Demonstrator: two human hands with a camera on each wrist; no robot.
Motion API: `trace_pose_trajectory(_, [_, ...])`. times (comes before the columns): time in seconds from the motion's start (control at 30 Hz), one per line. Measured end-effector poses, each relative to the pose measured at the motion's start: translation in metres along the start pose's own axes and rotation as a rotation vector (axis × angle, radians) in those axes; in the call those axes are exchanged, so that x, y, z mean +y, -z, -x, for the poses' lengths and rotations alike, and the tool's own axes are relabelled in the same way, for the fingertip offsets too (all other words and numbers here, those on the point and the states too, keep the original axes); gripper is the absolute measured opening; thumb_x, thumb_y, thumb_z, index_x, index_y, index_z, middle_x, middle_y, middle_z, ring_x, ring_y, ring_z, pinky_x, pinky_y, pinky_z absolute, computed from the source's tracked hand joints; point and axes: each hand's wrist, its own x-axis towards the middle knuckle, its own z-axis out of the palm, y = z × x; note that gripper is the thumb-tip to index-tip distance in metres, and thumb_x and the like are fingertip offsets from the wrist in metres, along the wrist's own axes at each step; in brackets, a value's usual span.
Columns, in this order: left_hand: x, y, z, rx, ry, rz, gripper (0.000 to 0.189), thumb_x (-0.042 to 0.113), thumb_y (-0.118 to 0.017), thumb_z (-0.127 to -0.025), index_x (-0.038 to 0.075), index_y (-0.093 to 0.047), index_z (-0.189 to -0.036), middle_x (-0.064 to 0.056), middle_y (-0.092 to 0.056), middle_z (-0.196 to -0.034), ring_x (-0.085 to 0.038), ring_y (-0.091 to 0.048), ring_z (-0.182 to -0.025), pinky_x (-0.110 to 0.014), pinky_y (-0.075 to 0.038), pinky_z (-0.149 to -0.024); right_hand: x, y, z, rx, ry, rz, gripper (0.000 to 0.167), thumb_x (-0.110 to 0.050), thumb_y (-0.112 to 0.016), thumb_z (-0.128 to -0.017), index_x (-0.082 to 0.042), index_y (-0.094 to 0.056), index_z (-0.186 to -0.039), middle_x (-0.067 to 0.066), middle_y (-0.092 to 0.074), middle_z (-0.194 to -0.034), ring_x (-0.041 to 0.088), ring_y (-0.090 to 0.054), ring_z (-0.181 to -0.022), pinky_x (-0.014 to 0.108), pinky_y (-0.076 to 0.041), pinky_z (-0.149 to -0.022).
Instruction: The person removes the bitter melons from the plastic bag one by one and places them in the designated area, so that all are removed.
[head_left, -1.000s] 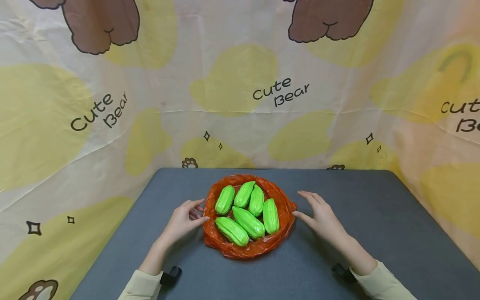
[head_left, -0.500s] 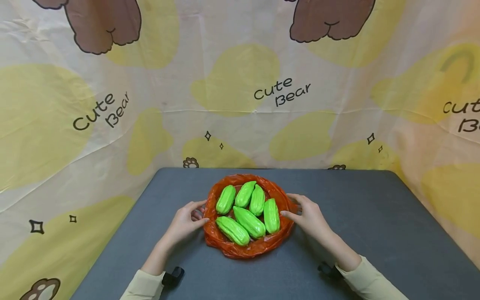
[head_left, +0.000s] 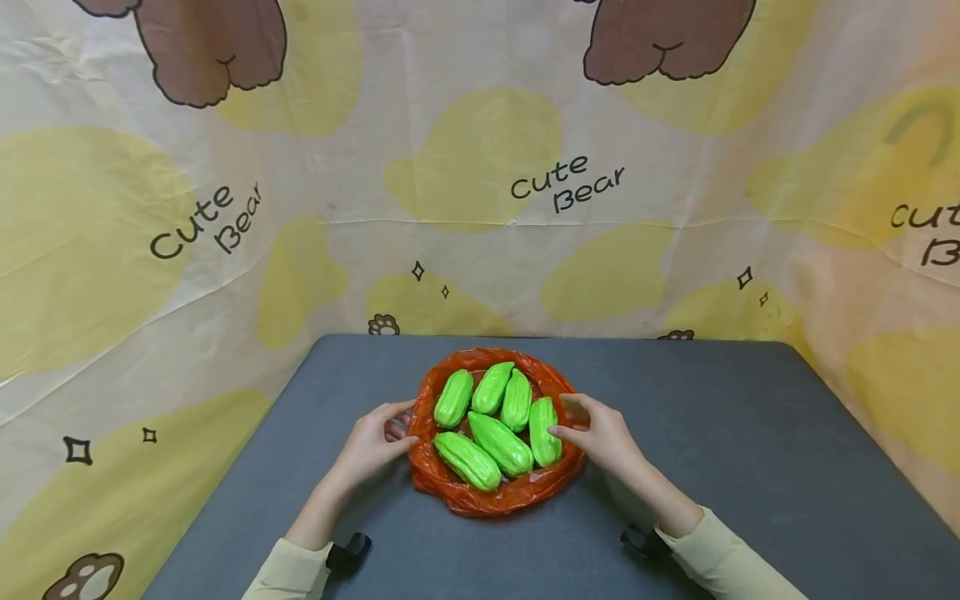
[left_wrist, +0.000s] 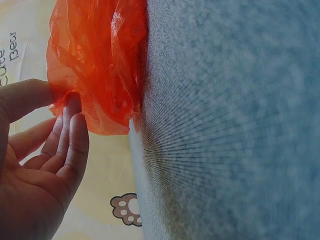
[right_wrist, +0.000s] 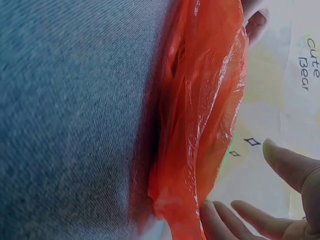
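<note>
Largest, across everything behind, a pale cloth backdrop (head_left: 457, 50) with yellow blotches (head_left: 480, 142) and brown bear legs (head_left: 667, 42), printed in black with "Cute Bear" (head_left: 567, 183) three times in the head view: slanting at left, whole again near the middle, cut off by the frame at right; readable too, turned sideways, in both wrist views. Below, a dark grey-blue surface (head_left: 697, 433) with rounded far corners. On it, toward the far edge, an orange-red plastic bag (head_left: 487, 502), spread open in a round with a crumpled rim. Pale sleeves (head_left: 731, 554) on both forearms. Left hand (head_left: 375, 437) at the bag's left rim, pinching the plastic between thumb and fingers. Right hand (head_left: 606, 432) over the bag's right rim, wide, thumb well apart from the fingers, close about the rightmost of six bright green ribbed vegetables (head_left: 501, 444); contact with it impossible to tell. All six inside the bag, lying close together. Black fittings (head_left: 348, 554) at both wrists. Smallest, printed paws (head_left: 383, 324) and outlined stars (head_left: 744, 277) low on the cloth.
</note>
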Motion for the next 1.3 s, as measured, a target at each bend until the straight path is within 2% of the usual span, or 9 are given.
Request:
trace_pose_trajectory(0.27, [0.000,-0.001,0.000,0.003,0.015,0.009,0.056,0.008,-0.075,-0.078,0.007,-0.056,-0.131,-0.007,-0.062,-0.098,-0.012,-0.062,-0.076,-0.022,-0.051,-0.066,0.003,-0.006,-0.005,-0.039,-0.068,-0.049,0.058,-0.032,-0.076,-0.080,-0.005,-0.057,-0.128,0.014,-0.062,-0.124,0.026,-0.066,-0.103,0.035,-0.055,-0.078])
trace_pose_trajectory(0.57, [-0.001,-0.002,-0.001,0.001,0.001,0.017,0.056,0.008,-0.075,-0.078,0.006,-0.056,-0.131,-0.008,-0.063,-0.098,-0.013,-0.062,-0.077,-0.023,-0.052,-0.068,0.004,-0.011,-0.006,-0.070,-0.126,-0.070,0.062,-0.031,-0.076,-0.079,-0.002,-0.055,-0.129,0.017,-0.059,-0.126,0.029,-0.065,-0.104,0.037,-0.054,-0.078])
trace_pose_trajectory(1.07, [-0.002,-0.003,0.001,-0.002,0.039,-0.002,0.057,0.011,-0.077,-0.077,0.006,-0.056,-0.130,-0.010,-0.064,-0.101,-0.011,-0.063,-0.075,-0.022,-0.051,-0.064,0.006,-0.015,-0.010,-0.122,-0.166,-0.025,0.069,-0.037,-0.078,-0.076,0.001,-0.054,-0.129,0.015,-0.066,-0.115,0.029,-0.063,-0.105,0.040,-0.052,-0.083])
trace_pose_trajectory(1.3, [0.001,-0.003,-0.001,0.013,0.057,-0.009,0.055,0.012,-0.077,-0.077,0.009,-0.058,-0.128,-0.008,-0.065,-0.104,-0.013,-0.063,-0.079,-0.026,-0.051,-0.067,0.001,-0.015,-0.013,-0.140,-0.181,-0.010,0.073,-0.037,-0.079,-0.074,0.003,-0.053,-0.129,0.016,-0.066,-0.115,0.029,-0.063,-0.104,0.038,-0.053,-0.080])
